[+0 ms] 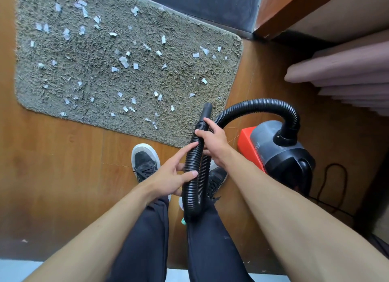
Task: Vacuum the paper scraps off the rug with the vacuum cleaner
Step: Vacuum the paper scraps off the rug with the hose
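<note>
I am only getting started. The white paper scraps point(124, 62) are lying scattered over nearly the whole grey shaggy rectangular rug point(94, 77), from its far edge down to its near edge and out toward its right corners. I am seeing no cleared strip anywhere, so I am judging that all the vacuuming is left to do. The red and dark grey canister vacuum cleaner point(280, 153) is sitting on the brown wooden floor point(63, 166) just off the rug's near right corner. Its black ribbed plastic hose point(190, 187) is arching up from the body, looping down in front of my legs and rising again toward the rug. The smooth black nozzle tip point(207, 109) is pointing over the rug's near edge, above the pile and not touching it.

My right hand point(212, 138) is gripping the hose just behind the nozzle, fingers curling round the ribs from the right. My left hand point(170, 176) is lying lower on the hose with its fingers spread and fairly straight. The forefinger and thumb are touching the ribs, though whether they are closing into a real pinch I cannot quite tell from this angle. Both forearms are reaching forward and down.
</note>
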Available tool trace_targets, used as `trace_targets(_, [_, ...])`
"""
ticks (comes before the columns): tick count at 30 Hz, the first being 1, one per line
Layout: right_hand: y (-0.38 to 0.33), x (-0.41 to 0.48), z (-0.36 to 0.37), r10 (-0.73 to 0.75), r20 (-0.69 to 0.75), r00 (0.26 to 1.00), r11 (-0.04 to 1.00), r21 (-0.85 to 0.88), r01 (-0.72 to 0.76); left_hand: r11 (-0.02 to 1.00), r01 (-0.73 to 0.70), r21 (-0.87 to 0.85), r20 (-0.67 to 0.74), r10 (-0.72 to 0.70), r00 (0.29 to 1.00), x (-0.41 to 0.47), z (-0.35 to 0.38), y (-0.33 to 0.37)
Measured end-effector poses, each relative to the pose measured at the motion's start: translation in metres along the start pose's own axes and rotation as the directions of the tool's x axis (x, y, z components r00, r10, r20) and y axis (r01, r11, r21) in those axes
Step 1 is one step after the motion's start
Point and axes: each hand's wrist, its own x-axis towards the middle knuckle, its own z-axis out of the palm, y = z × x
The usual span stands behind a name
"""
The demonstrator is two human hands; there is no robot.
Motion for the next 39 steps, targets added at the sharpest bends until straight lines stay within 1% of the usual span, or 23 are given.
trace_targets(3, [-0.002,0.006,-0.009,-0.028,-0.062,0.998,0.999,0.02,0.029,0.999,-0.004,0.042,0.008,0.004,1.0,0.011,0.005,0.007])
trace_targets(6, [-0.005,0.009,-0.019,-0.043,-0.091,0.995,0.999,0.023,0.046,0.998,-0.008,0.063,0.022,0.006,1.0,0.02,0.011,0.013])
trace_targets(11, [-0.01,0.016,-0.026,-0.073,-0.093,0.993,0.997,0.011,0.074,0.998,0.003,0.065,0.024,-0.005,1.0,0.028,0.015,0.019])
trace_targets(15, [-0.012,0.017,-0.019,-0.052,-0.088,0.995,0.998,0.024,0.054,0.994,0.006,0.107,0.027,-0.009,1.0,0.03,0.007,0.023])
trace_targets(17, [-0.012,0.016,-0.013,-0.041,-0.07,0.997,0.998,0.035,0.043,0.993,0.007,0.114,0.03,-0.011,1.0,0.027,0.001,0.022])
trace_targets(21, [-0.011,0.012,-0.003,-0.035,0.004,0.999,0.999,0.006,0.035,0.997,0.004,0.074,0.038,-0.007,0.999,0.015,-0.007,0.017])
trace_targets(30, [-0.011,0.011,0.029,-0.015,0.123,0.992,0.998,-0.057,0.022,1.0,-0.001,-0.011,-0.018,0.001,1.0,-0.005,-0.024,0.002])
trace_targets(33, [-0.014,0.012,0.041,-0.024,0.126,0.992,0.998,-0.055,0.031,0.998,-0.009,-0.055,-0.037,0.007,0.999,-0.009,-0.033,0.005])
trace_targets(39, [-0.017,0.008,0.044,-0.043,0.068,0.997,0.999,0.018,0.042,1.0,-0.018,-0.011,-0.021,0.018,1.0,-0.01,-0.042,0.013])
